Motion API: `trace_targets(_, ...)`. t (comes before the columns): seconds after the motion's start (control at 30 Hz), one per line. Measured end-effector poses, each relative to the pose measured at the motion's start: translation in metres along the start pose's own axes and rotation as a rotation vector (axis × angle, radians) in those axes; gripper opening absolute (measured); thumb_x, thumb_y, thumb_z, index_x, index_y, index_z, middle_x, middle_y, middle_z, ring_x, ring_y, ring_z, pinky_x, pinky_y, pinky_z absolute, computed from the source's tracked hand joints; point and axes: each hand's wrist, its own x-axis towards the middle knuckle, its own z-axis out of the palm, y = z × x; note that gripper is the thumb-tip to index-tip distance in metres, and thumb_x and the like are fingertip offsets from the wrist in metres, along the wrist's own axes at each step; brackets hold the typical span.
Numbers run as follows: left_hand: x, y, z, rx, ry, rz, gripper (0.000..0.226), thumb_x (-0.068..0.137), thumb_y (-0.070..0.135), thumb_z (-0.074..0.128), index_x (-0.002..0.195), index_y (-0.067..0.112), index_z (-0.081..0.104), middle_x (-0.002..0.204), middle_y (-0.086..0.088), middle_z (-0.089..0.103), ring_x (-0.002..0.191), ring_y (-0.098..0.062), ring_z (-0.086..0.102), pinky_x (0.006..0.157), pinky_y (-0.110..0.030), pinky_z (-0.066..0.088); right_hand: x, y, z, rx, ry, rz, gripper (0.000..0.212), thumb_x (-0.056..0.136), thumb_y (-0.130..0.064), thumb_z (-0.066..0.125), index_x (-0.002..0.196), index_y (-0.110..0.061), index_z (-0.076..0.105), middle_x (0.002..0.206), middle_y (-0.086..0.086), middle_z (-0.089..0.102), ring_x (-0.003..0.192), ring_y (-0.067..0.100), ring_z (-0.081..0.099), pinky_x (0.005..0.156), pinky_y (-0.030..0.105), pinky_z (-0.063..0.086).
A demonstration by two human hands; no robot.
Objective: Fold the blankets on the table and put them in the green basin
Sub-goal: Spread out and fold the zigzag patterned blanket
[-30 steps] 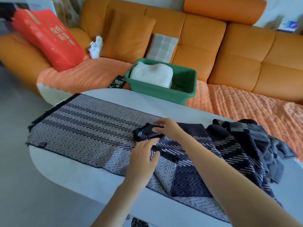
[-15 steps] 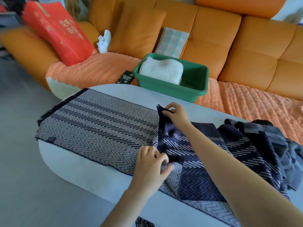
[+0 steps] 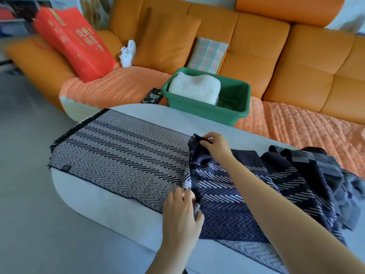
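A long zigzag-patterned blanket [image 3: 122,155] lies spread across the white table [image 3: 150,117], its pale side up on the left and its dark navy side folded over on the right. My right hand [image 3: 214,144] pinches the far corner of the dark end's edge. My left hand [image 3: 181,209] pinches the near corner of that same edge. A dark checked blanket [image 3: 324,175] lies crumpled at the table's right end. The green basin [image 3: 235,113] stands on the sofa behind the table, with a folded white blanket [image 3: 195,89] inside.
An orange sofa [image 3: 296,62] runs along the back. On it are a red bag [image 3: 75,42], a white cloth [image 3: 127,52], a plaid cushion [image 3: 207,55] and a dark patterned phone [image 3: 152,95]. Grey floor [image 3: 29,194] lies left of the table.
My hands have spread apart along the dark edge: the right one went to the far corner, the left one drew back to the near corner. The edge is now stretched between them.
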Motion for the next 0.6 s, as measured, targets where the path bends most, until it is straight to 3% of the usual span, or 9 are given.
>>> trace_targets(0.07,-0.002,-0.001,-0.007,-0.031,-0.004,-0.014,0.041,0.07,0.016,0.072,0.106,0.021,0.054,0.097,0.004,0.049,0.079,-0.014,0.054,0.062,-0.022,0.045,-0.002,-0.001,-0.002,-0.002,-0.015,-0.001,0.024,0.089,-0.014,0.064,0.11,-0.002,0.064,0.109,0.015,0.066,0.099,0.027,0.06,0.078,0.031,0.044)
trace_targets(0.13,-0.004,-0.004,-0.012,-0.091,-0.009,-0.058,0.05,0.087,0.011,0.055,0.131,0.024,0.038,0.12,0.006,0.039,0.09,-0.012,0.054,0.067,-0.016,0.04,-0.004,-0.002,-0.003,-0.019,-0.047,0.009,0.022,0.087,-0.014,0.066,0.103,0.001,0.067,0.1,0.016,0.068,0.09,0.025,0.06,0.074,0.03,0.042)
trace_targets(0.23,-0.005,-0.013,-0.019,-0.282,0.005,-0.209,0.053,0.09,0.007,0.047,0.138,0.023,0.031,0.128,0.007,0.043,0.093,-0.01,0.055,0.068,-0.013,0.039,-0.007,-0.007,-0.005,0.034,-0.049,0.009,0.016,0.085,-0.016,0.069,0.09,-0.001,0.066,0.082,0.012,0.064,0.075,0.021,0.055,0.067,0.028,0.038)
trace_targets(0.33,-0.006,-0.019,-0.026,-0.52,-0.017,-0.359,0.028,0.085,0.008,0.056,0.109,0.021,0.05,0.091,0.004,0.062,0.072,-0.007,0.057,0.058,-0.017,0.041,-0.008,-0.017,-0.006,0.099,0.001,-0.005,0.012,0.084,-0.017,0.069,0.089,-0.007,0.066,0.084,0.007,0.065,0.078,0.021,0.058,0.069,0.03,0.043)
trace_targets(0.37,-0.006,-0.02,-0.03,-0.574,-0.017,-0.39,0.015,0.083,0.007,0.058,0.091,0.019,0.053,0.075,0.005,0.059,0.059,-0.006,0.051,0.051,-0.018,0.037,-0.008,-0.021,-0.006,0.113,0.013,-0.008,0.009,0.085,-0.016,0.069,0.088,-0.009,0.066,0.085,0.007,0.066,0.079,0.022,0.06,0.071,0.033,0.046)
trace_targets(0.43,-0.006,-0.022,-0.038,-0.716,0.022,-0.446,0.019,0.08,0.006,0.058,0.066,0.01,0.045,0.054,0.005,0.045,0.047,-0.008,0.035,0.045,-0.017,0.027,-0.006,-0.031,-0.005,0.123,0.026,-0.03,0.005,0.085,-0.015,0.068,0.087,-0.011,0.066,0.085,0.007,0.068,0.081,0.025,0.063,0.077,0.039,0.05)
trace_targets(0.53,0.007,-0.029,-0.061,-0.938,0.097,-0.554,0.032,0.084,0.004,0.052,0.061,0.01,0.03,0.044,0.009,0.03,0.042,-0.008,0.027,0.049,-0.02,0.023,0.0,-0.053,0.0,0.126,0.049,-0.084,0.006,0.087,-0.017,0.065,0.087,-0.012,0.068,0.085,0.007,0.07,0.083,0.028,0.065,0.078,0.042,0.053)
trace_targets(0.6,0.02,-0.041,-0.078,-1.038,0.207,-0.619,0.03,0.088,0.006,0.049,0.065,0.009,0.03,0.05,0.005,0.031,0.047,-0.01,0.029,0.056,-0.027,0.026,0.007,-0.073,0.006,0.136,0.064,-0.125,0.006,0.089,-0.017,0.063,0.087,-0.012,0.067,0.084,0.005,0.068,0.08,0.024,0.063,0.071,0.035,0.053)
